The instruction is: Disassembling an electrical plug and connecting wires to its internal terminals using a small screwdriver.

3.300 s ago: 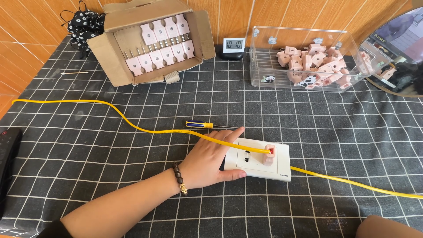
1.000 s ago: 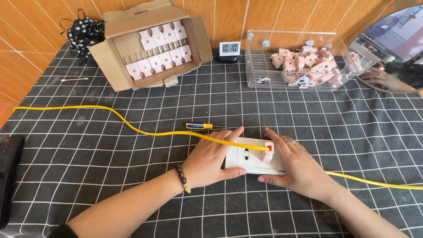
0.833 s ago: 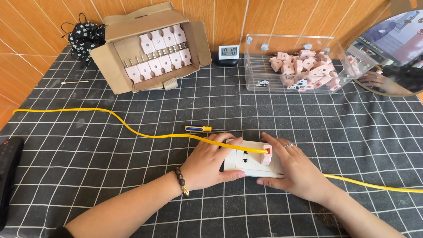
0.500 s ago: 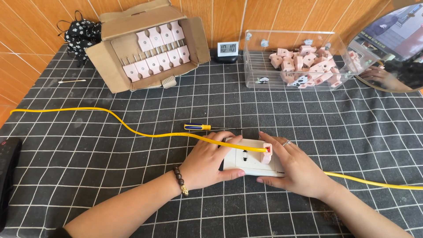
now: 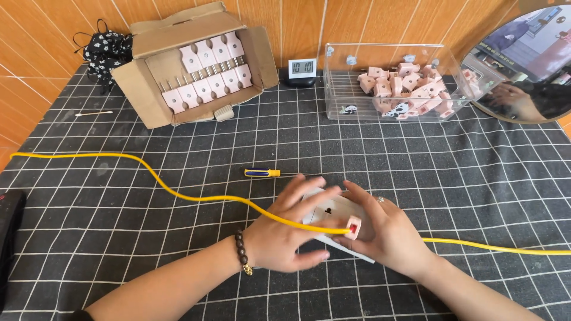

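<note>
Between my two hands lies the white socket (image 5: 329, 215): my left hand (image 5: 285, 235) clasps its near-left end, my right hand (image 5: 386, 229) cups its right end (ring finger up). Yellow cable (image 5: 178, 193) crosses it left to right; screwdriver (image 5: 264, 173) lies just beyond.

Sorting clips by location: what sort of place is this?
Probably a small home workbench for assembling plugs: a cardboard box of pink plugs, a clear plastic bin of pink parts, and a yellow-handled screwdriver.

We wear a dark beaded bracelet (image 5: 241, 252) on our left wrist, a small ring (image 5: 380, 200) on our right hand (image 5: 386, 235), forearms bare.
</note>
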